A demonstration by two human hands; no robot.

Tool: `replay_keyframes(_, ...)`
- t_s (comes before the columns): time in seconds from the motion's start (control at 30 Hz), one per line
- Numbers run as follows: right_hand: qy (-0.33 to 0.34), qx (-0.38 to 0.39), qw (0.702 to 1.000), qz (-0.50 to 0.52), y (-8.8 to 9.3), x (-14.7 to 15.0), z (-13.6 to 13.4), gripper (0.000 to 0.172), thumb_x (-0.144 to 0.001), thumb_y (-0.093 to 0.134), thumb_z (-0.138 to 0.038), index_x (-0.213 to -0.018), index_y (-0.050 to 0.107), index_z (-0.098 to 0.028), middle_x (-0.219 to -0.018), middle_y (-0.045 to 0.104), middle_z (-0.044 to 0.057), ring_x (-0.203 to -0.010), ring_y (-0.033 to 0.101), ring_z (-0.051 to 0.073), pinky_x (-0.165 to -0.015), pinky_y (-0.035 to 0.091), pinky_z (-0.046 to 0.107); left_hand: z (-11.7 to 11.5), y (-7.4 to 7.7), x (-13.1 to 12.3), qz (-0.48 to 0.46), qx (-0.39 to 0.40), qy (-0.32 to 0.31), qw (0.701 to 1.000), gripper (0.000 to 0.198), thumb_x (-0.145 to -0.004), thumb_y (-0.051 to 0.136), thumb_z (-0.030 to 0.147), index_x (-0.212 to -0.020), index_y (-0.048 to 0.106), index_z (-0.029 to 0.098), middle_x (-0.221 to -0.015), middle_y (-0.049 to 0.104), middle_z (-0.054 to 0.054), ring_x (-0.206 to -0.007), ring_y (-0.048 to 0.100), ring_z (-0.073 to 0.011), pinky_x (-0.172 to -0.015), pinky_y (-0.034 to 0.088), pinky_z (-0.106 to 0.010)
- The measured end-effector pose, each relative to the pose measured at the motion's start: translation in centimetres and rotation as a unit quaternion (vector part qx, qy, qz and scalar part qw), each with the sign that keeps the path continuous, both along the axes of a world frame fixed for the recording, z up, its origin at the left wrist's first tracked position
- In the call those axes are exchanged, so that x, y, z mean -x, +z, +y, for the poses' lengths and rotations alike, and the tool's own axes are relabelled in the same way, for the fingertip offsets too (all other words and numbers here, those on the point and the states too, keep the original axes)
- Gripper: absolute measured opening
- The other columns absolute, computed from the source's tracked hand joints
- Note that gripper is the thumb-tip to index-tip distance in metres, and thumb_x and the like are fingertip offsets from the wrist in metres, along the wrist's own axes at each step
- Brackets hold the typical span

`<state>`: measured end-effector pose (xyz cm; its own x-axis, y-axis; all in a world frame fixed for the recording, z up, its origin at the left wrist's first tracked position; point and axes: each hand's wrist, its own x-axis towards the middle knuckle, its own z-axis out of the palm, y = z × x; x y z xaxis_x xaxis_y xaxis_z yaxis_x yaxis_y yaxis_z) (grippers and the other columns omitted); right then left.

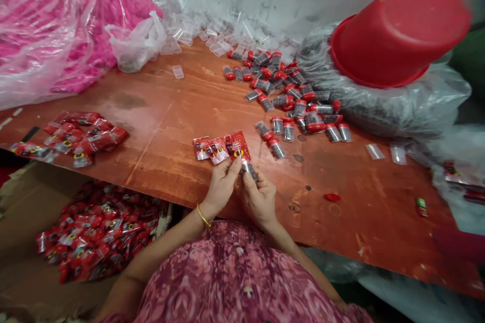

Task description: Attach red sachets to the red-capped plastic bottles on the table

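Both of my hands meet near the table's front edge. My left hand (221,184) is closed, its thumb and fingers pinching a red printed packet (239,144) by its lower edge. My right hand (261,201) is closed round a small clear container (249,169) with dark contents, right against the packet's lower end. How far the container is inside the packet, if at all, I cannot tell. Two more flat red packets (219,150) lie just beyond my left hand. A scatter of red-capped clear containers (278,100) with dark contents spreads behind and to the right.
Filled red packets (85,136) are piled at left, above an open cardboard box (22,212) holding many more. Empty clear containers (223,35) line the back wall. A red bucket (397,35) rests upside down on a grey plastic bag (359,106). One red cap (332,197) lies at right.
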<state>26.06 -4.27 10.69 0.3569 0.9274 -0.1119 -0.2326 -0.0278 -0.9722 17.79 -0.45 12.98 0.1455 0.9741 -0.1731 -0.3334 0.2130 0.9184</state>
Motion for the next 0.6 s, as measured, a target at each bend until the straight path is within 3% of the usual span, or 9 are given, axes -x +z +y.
replay_keyframes(0.1, -0.022, -0.005, 0.997, -0.076, 0.1, -0.1, -0.1, 0.026, -0.075, 0.065, -0.039, -0.093, 0.065, -0.019, -0.08, 0.066, 0.001, -0.069, 0.058, 0.013, -0.066, 0.048, 0.026, -0.2, -0.2, 0.1, 0.005, 0.03, -0.03, 0.999, 0.038, -0.071, 0.065, 0.052, -0.071, 0.068, 0.014, -0.066, 0.064, -0.002, -0.064, 0.055, -0.0129, -0.064, 0.046, -0.024)
replay_keyframes(0.2, 0.002, -0.022, 0.993, -0.116, 0.3, -0.4, 0.0, 0.022, -0.078, 0.062, -0.035, -0.094, 0.065, -0.02, -0.082, 0.067, 0.001, -0.071, 0.059, 0.014, -0.069, 0.049, 0.027, -0.2, -0.1, 0.2, -0.035, 0.048, -0.045, 0.997, 0.038, -0.07, 0.067, 0.051, -0.072, 0.069, 0.014, -0.067, 0.066, -0.003, -0.065, 0.057, -0.0134, -0.065, 0.047, -0.025)
replay_keyframes(0.3, 0.046, -0.043, 0.989, -0.134, 0.5, -0.6, 0.1, 0.02, -0.079, 0.06, -0.033, -0.094, 0.064, -0.021, -0.081, 0.067, 0.001, -0.07, 0.058, 0.013, -0.068, 0.05, 0.027, 0.3, 0.5, 0.3, -0.068, 0.056, -0.023, 0.996, 0.031, -0.064, 0.074, 0.043, -0.075, 0.069, 0.014, -0.072, 0.068, -0.003, -0.068, 0.06, -0.0136, -0.069, 0.047, -0.025)
replay_keyframes(0.4, 0.066, -0.046, 0.986, -0.145, 0.8, -0.6, 0.1, 0.021, -0.078, 0.06, -0.032, -0.095, 0.063, -0.021, -0.079, 0.066, 0.0, -0.068, 0.058, 0.013, -0.064, 0.049, 0.026, 0.9, 1.1, 0.3, -0.037, 0.062, 0.0, 0.997, 0.027, -0.059, 0.077, 0.035, -0.073, 0.069, 0.014, -0.07, 0.068, -0.004, -0.068, 0.06, -0.0147, -0.07, 0.048, -0.027)
replay_keyframes(0.6, 0.075, -0.053, 0.986, -0.142, 1.2, -0.7, -0.1, 0.014, -0.078, 0.06, -0.034, -0.08, 0.062, -0.02, -0.068, 0.063, -0.001, -0.058, 0.052, 0.012, -0.056, 0.045, 0.024, 1.0, 1.4, 0.3, 0.033, 0.06, -0.095, 0.993, 0.012, -0.056, 0.074, 0.021, -0.06, 0.064, 0.015, -0.063, 0.065, -0.001, -0.063, 0.057, -0.0139, -0.067, 0.047, -0.028)
